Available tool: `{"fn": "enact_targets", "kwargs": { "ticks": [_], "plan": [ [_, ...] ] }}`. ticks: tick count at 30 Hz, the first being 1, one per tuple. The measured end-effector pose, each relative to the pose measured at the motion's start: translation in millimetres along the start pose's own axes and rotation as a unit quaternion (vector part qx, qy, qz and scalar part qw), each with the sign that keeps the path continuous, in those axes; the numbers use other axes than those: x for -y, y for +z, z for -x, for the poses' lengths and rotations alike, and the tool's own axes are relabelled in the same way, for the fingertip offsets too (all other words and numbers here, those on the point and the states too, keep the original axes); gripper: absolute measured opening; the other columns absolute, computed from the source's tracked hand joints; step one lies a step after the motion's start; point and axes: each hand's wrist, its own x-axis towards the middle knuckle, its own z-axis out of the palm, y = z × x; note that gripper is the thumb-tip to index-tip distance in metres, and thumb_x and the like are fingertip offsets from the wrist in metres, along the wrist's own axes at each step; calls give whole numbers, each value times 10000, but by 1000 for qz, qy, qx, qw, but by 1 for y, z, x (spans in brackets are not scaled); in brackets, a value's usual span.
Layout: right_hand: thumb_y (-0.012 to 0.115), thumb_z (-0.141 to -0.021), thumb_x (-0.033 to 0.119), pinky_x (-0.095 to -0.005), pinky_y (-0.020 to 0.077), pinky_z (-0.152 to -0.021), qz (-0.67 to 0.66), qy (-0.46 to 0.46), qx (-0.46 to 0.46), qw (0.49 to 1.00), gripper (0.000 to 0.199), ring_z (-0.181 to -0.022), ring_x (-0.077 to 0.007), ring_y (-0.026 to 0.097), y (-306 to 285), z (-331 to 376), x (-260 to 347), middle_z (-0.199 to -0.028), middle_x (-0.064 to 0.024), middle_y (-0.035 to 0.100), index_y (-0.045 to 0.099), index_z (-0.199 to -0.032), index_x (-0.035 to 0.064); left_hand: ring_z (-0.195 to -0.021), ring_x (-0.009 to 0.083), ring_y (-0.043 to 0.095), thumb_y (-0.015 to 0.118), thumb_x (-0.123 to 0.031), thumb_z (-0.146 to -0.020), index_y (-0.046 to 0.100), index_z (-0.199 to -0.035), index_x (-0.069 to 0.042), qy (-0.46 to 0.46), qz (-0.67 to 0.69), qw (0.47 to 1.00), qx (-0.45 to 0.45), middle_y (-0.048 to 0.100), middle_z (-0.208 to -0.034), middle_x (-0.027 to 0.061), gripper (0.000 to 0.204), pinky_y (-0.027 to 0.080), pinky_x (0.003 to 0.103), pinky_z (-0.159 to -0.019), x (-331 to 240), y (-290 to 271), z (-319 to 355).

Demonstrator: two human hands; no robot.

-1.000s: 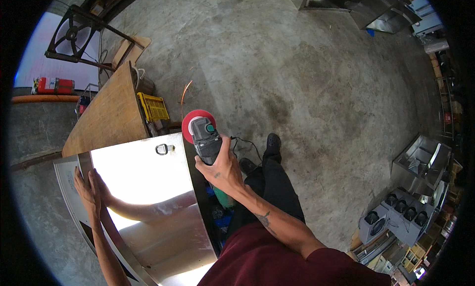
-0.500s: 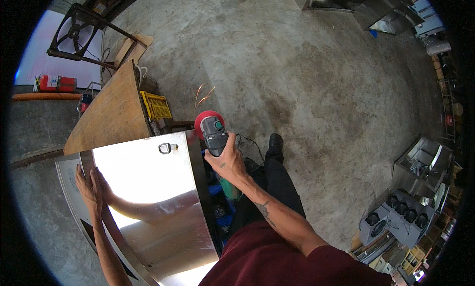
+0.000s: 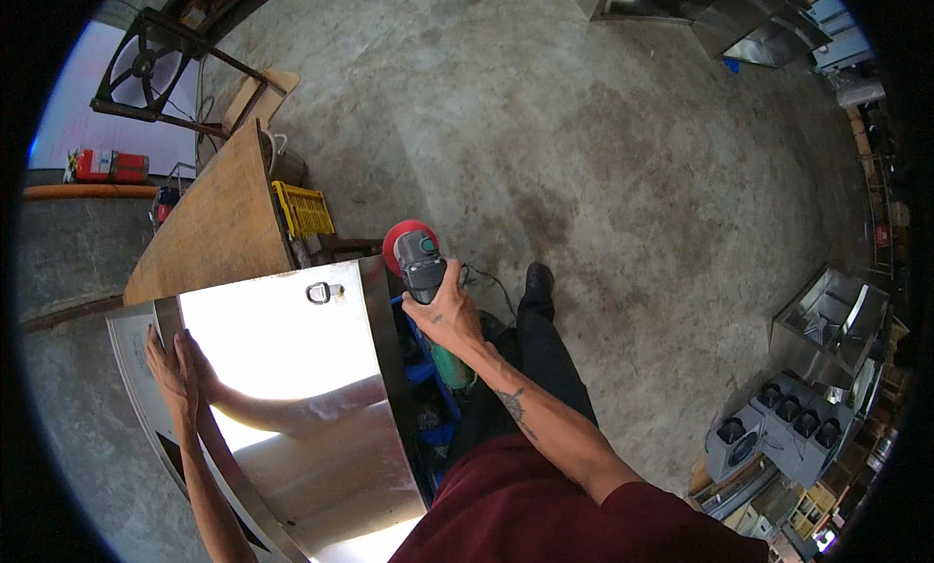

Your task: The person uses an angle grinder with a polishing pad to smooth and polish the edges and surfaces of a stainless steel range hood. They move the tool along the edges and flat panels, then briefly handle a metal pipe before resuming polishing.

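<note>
My right hand (image 3: 446, 305) is closed around the dark body of an angle grinder (image 3: 421, 266) with a red disc (image 3: 407, 234). The disc is at the far right corner of a shiny stainless-steel panel (image 3: 331, 466); I cannot tell whether it touches the edge. My left hand (image 3: 175, 373) lies along the panel's raised left rim, fingers stretched out and thumb apart. A small metal ring-shaped fitting (image 3: 319, 292) is on the panel's far part, which glares white. The panel's underside is hidden.
Beyond the panel stand a wooden board (image 3: 214, 222) and a yellow crate (image 3: 304, 209). A fan in a frame (image 3: 143, 67) and a red fire extinguisher (image 3: 109, 165) are far left. A cord (image 3: 496, 279) runs near my shoe (image 3: 538, 283). Steel sinks (image 3: 827, 315) stand right.
Thin orange streaks like sparks above the disc are gone. The view has shifted slightly; both hands keep nearly the same place, and the grinder is still in my right hand.
</note>
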Motion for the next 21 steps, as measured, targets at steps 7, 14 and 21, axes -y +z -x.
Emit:
{"fn": "enact_targets", "kwargs": {
  "ticks": [7,14,21],
  "plan": [
    [852,-932,320,-552,635,-759,2,-27,-14,1000,857,-904,-469,784,2,-2,-5,-1148,-313,699,290,-1504,17,-1522,514,474,531,-384,-1195,418,-1645,46,22,-24,999,-13,492,-1635,336,633,383,590,-1266,-10,-4,-3],
    [858,-932,291,-527,652,-738,3,-85,-10,996,883,-906,-451,790,-10,14,19,-1145,-313,684,272,-1523,-3,-1547,505,450,524,-395,-1195,419,-1648,40,18,-29,999,-12,481,-1650,328,636,362,586,-1287,-12,-4,-2],
    [859,-948,275,-510,663,-765,-10,-131,-21,991,872,-918,-441,794,-19,26,42,-1133,-296,682,265,-1527,3,-1539,509,459,526,-400,-1193,426,-1641,44,17,-24,999,-13,493,-1642,328,638,365,586,-1283,-16,-7,-2]
  ]
}}
